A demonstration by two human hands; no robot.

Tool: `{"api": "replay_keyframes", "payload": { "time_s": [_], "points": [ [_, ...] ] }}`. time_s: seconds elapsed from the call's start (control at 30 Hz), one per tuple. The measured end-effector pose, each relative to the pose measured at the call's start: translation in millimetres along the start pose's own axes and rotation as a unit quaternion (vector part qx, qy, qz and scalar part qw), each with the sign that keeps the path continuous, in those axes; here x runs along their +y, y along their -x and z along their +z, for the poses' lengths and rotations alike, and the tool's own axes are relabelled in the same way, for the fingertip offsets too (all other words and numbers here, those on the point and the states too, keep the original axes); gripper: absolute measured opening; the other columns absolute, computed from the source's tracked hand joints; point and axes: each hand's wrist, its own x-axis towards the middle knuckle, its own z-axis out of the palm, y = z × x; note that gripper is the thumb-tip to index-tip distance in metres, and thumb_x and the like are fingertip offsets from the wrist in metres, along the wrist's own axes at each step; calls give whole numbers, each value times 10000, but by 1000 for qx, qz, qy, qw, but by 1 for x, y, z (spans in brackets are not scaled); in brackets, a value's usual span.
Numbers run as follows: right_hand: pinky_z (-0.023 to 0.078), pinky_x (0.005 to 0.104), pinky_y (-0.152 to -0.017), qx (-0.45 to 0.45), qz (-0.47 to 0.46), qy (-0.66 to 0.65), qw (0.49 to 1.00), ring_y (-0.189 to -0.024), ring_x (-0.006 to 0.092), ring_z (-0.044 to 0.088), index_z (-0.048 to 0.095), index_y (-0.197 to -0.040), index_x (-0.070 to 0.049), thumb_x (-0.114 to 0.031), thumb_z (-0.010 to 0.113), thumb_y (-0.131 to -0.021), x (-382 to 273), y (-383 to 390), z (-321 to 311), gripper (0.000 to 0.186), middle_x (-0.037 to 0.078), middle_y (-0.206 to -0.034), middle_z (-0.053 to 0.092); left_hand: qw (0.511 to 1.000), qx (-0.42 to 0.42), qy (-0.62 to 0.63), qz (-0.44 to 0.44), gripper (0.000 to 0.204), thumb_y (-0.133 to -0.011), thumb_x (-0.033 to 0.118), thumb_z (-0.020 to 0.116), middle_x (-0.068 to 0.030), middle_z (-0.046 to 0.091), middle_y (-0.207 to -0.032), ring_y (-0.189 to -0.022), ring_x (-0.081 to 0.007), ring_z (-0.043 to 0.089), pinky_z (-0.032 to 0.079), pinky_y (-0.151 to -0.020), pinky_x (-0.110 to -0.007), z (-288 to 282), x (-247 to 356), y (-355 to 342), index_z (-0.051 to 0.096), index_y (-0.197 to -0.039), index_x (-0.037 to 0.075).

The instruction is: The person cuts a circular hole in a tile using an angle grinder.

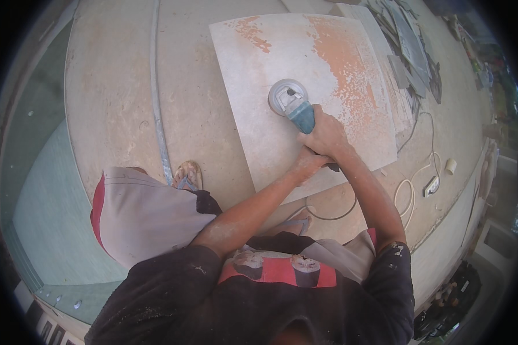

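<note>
An angle grinder with a teal body lies between my hands, its round disc against or just above the face of a large pale panel. Wrapped round the teal body is my right hand. My left hand grips the tool's rear end, close below the right one; its fingers are partly hidden. Orange patches cover the panel's far and right parts, while the surface around the disc is whitish. Whether the disc is spinning cannot be made out.
Beyond the panel's right side lies a pile of broken sheet pieces. A cable loops to a white power strip, near a cream cup-like piece. A long pipe runs along the floor at left, by my sandalled foot.
</note>
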Motion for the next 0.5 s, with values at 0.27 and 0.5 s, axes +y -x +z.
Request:
{"api": "replay_keyframes", "payload": {
  "time_s": [0.27, 0.5],
  "points": [
    [539, 532, -885, 1, -5, -6, 1000, -973, 475, 694, 508, -1301, 31, -326, 733, -692, 1, 0, 1, 740, 297, -1003, 703, 1000, -3, 4, -3, 449, -850, -21, 777, -104, 704, -1113, -930, -219, 724, 616, -802, -356, 2, 5, 3, 601, -1262, -4],
    [540, 529, -886, 1, -4, -7, 1000, -981, 471, 694, 509, -1300, 28, -328, 724, -693, 1, 0, 1, 736, 299, -1005, 703, 1000, -13, -14, -12, 453, -852, -15, 780, -100, 703, -1117, -946, -218, 722, 617, -815, -359, -6, -3, -2, 599, -1267, 2]
  ]
}}
